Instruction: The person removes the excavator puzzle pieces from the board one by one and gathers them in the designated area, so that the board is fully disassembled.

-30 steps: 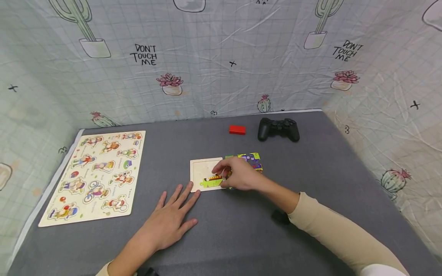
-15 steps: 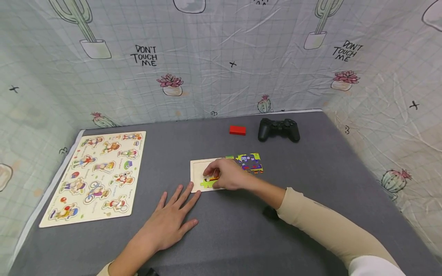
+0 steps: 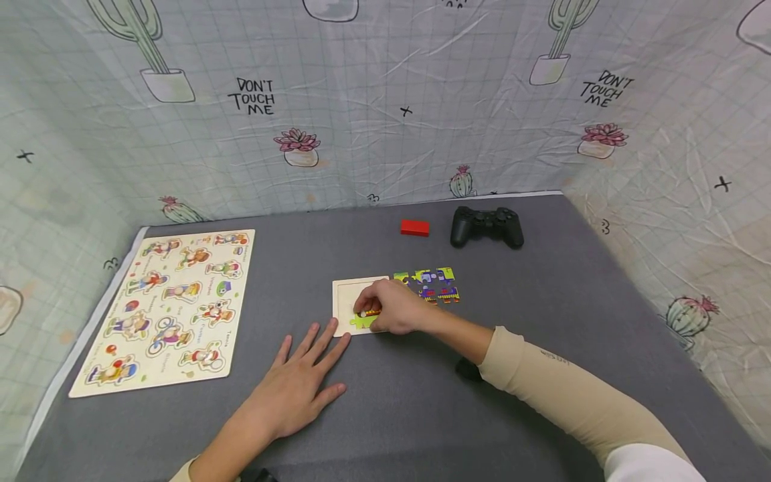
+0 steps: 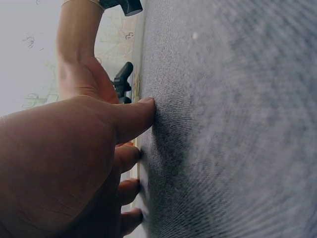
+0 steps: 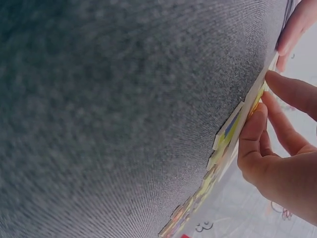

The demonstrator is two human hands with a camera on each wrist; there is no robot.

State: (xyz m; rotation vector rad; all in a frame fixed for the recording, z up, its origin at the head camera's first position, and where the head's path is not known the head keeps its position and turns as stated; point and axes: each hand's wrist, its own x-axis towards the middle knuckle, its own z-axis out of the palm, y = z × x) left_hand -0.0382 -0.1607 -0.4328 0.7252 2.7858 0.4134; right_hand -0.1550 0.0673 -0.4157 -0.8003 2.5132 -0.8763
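A small wooden puzzle tray point(image 3: 345, 292) lies mid-table with a yellow-green jigsaw puzzle piece point(image 3: 361, 323) in its lower part. Over that tray is my right hand point(image 3: 397, 306), thumb and fingers curled down in a pinch on a puzzle piece; the hand hides most of what lies under it. In the right wrist view, the thumb point(image 5: 292, 94) is close to the tray's edge. My left hand point(image 3: 295, 391) lies flat with fingers spread, its fingertips at the tray's lower left corner. More jigsaw pieces point(image 3: 442, 288), purple and yellow-green, lie just right of the tray.
A large wooden picture board point(image 3: 199, 288) with cartoon figures lies at the left. Toward the back are a red block point(image 3: 415, 228) and a black game controller point(image 3: 486, 226). Printed cloth point(image 3: 361, 100) hangs behind the grey table point(image 3: 409, 415).
My right hand has shifted left over the tray, then stayed nearly still there. More of the loose pieces on the right show now. My left hand has not moved.
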